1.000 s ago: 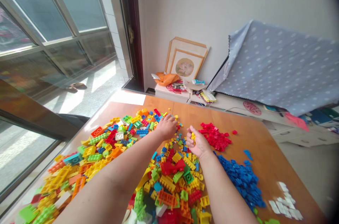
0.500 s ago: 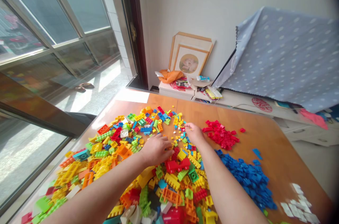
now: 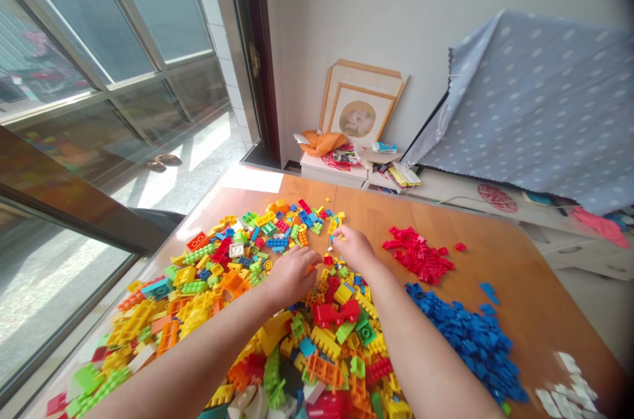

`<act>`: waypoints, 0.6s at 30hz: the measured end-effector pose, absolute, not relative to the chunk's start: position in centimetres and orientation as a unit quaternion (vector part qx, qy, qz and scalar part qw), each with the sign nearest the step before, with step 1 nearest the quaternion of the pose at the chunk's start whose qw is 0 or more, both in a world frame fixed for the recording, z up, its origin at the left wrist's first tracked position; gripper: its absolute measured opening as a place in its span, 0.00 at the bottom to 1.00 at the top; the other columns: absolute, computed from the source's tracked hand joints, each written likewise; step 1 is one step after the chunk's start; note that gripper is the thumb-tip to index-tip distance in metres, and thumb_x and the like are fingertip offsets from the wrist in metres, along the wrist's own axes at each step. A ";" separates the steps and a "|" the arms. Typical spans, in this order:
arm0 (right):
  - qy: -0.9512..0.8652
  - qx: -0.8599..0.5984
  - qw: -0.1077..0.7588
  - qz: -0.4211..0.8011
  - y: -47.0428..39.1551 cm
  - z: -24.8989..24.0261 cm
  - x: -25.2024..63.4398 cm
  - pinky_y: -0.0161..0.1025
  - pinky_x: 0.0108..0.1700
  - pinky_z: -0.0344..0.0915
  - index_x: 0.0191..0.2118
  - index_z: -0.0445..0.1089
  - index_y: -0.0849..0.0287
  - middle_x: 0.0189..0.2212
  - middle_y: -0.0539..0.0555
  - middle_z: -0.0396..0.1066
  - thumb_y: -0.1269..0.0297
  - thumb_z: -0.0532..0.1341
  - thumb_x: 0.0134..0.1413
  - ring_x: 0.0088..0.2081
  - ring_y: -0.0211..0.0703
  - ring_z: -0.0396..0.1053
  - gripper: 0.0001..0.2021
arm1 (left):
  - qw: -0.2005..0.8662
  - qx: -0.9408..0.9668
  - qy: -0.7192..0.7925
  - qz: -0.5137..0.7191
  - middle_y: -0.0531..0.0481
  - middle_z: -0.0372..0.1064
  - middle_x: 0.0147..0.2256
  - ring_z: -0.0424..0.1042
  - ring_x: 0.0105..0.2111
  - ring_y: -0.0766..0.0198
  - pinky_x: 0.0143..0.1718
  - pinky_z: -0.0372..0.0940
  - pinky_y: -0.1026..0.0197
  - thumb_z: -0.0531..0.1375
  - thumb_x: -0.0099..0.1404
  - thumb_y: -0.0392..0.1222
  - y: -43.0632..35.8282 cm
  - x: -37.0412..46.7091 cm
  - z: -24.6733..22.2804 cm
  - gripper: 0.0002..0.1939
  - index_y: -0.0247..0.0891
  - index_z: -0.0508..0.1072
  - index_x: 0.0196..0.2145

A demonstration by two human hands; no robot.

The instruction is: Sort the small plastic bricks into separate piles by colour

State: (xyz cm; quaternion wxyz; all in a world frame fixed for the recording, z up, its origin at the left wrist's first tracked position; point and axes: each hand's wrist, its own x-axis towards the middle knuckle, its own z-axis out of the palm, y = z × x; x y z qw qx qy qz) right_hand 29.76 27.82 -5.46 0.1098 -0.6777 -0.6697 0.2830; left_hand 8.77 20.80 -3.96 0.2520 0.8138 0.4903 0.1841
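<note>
My left hand (image 3: 296,275) is over the middle of a mixed heap of toy building bricks (image 3: 198,300). Its fingers are curled, and a small orange brick (image 3: 311,268) shows between the thumb and forefinger. To its right, my right hand (image 3: 355,248) reaches over the heap's far right edge. Those fingertips are pinched together beside some small yellow bricks (image 3: 335,225); whatever is between them is too small to make out. Beneath my hands lie red, green, yellow and orange bricks, partly covered by my forearms.
On the right of the wooden table (image 3: 366,207) lie a red brick pile (image 3: 419,255), a blue brick pile (image 3: 470,340) and white bricks (image 3: 569,392). Framed pictures (image 3: 359,102) lean on the wall behind a low cabinet (image 3: 334,171). Glass doors (image 3: 133,16) stand at left.
My right hand has shifted slightly left and away from me, closer to the yellow bricks. An orange brick now shows between my left thumb and forefinger. The view has turned slightly left.
</note>
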 end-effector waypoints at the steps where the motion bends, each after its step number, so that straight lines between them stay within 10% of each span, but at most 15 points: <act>1: -0.681 -0.675 0.094 0.268 28.1 -5.2 29.2 0.36 0.35 0.58 0.46 0.75 0.48 0.35 0.50 0.78 0.55 0.57 0.60 0.36 0.43 0.72 0.13 | 0.261 0.809 0.489 0.194 0.45 0.73 0.39 0.70 0.44 0.52 0.45 0.62 0.55 0.57 0.65 0.37 20.8 8.8 -4.1 0.13 0.45 0.76 0.45; 18: -0.733 -0.659 -0.017 0.167 29.5 -5.7 23.4 0.39 0.41 0.62 0.46 0.71 0.55 0.42 0.58 0.78 0.57 0.57 0.64 0.43 0.48 0.75 0.11 | 0.242 0.787 0.535 0.188 0.45 0.73 0.39 0.71 0.42 0.54 0.42 0.62 0.58 0.55 0.68 0.37 20.7 6.3 -4.5 0.11 0.44 0.76 0.41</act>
